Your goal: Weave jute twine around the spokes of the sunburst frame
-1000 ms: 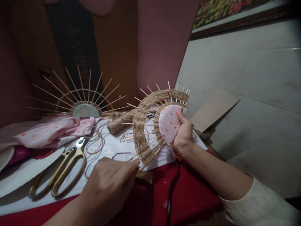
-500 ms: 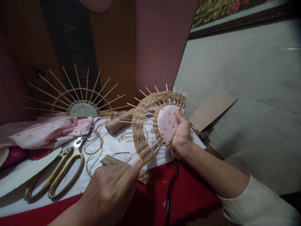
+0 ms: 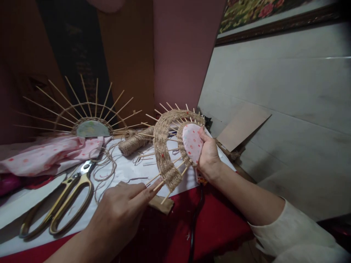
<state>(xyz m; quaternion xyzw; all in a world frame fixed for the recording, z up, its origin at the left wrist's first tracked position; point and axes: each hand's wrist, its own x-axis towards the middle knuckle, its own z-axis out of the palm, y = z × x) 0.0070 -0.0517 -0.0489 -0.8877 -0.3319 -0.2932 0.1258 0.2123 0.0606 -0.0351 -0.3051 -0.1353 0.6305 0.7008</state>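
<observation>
My right hand (image 3: 210, 157) is closed around the inner edge of a half-round woven twine fan (image 3: 161, 142). Its thumb presses on the pink dotted fabric centre (image 3: 192, 140). Thin wooden sticks radiate from that centre through a broad curved band of twine weaving. At the fan's lower end, the fingers of my left hand (image 3: 117, 208) are pressed together against the stick tips, just beside the band; part of their hold is hidden. Behind, a second half-round stick frame (image 3: 93, 128) stands upright, with a thin twine arc across its sticks.
Large gold-handled scissors (image 3: 71, 204) lie at left near pink dotted cloth (image 3: 55, 153). A twine roll (image 3: 134, 140) and loose twine (image 3: 106, 164) rest on white paper. A cardboard strip (image 3: 161, 204), a black cable (image 3: 193, 226) and red cloth (image 3: 216, 223) are in front.
The fan has tilted and turned, so its band and centre look narrower. My left fingers have moved from the band's lower corner onto the protruding stick ends. The whole view has shifted slightly.
</observation>
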